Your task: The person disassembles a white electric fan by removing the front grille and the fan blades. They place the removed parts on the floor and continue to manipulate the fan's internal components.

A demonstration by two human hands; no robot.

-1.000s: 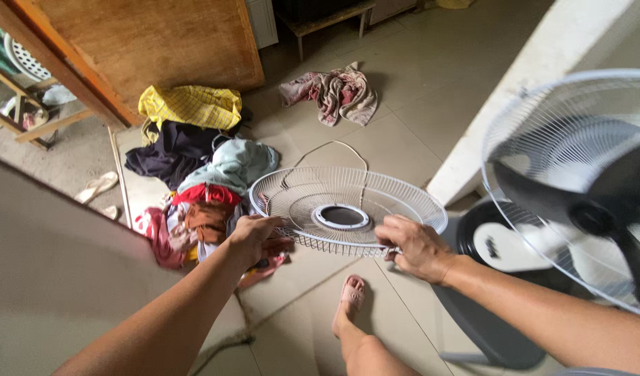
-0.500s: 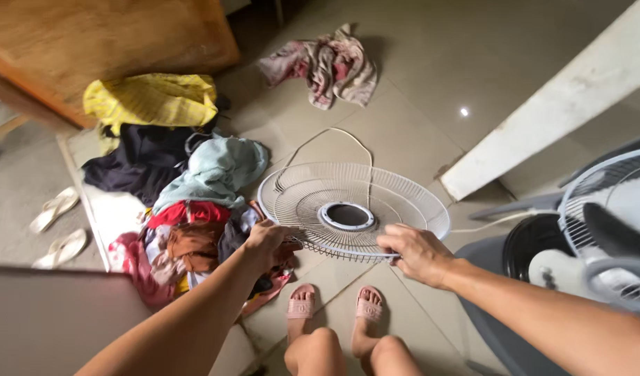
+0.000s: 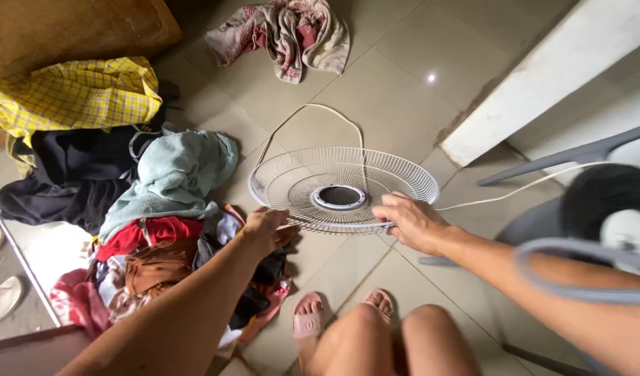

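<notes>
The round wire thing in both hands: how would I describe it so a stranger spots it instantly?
Start at the heap of clothes on the tiled floor. Right of it, the left hand and right hand grip a white fan guard. It alone is a rigid dome of thin spokes around a central ring.

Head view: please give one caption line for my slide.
Both hands, left hand and right hand, hold a white fan grille above tiled floor beside clothes.

Fan body (image 3: 612, 216) blurred, cut by right edge — yellow cloth (image 3: 69, 94) cut at left.
</notes>
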